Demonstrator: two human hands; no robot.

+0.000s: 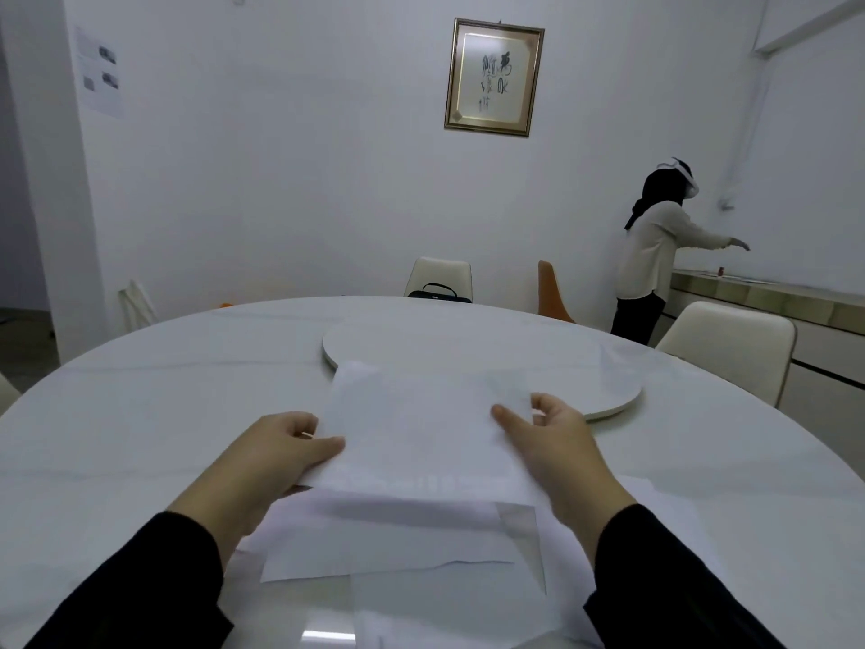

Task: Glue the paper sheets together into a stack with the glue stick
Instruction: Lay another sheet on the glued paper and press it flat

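Observation:
A white paper sheet [412, 428] is lifted off the table, tilted with its far end over the turntable. My left hand [276, 456] pinches its left edge, thumb on top. My right hand [552, 442] holds its right edge, fingers partly spread. Below it, several loose paper sheets [398, 545] lie overlapping on the table in front of me. No glue stick is in sight.
The round white table [164, 414] carries a round turntable [468, 348] in its middle. Chairs [735, 348] stand around the far side, one with a black bag [440, 295]. A person [655, 255] stands at a counter at the back right.

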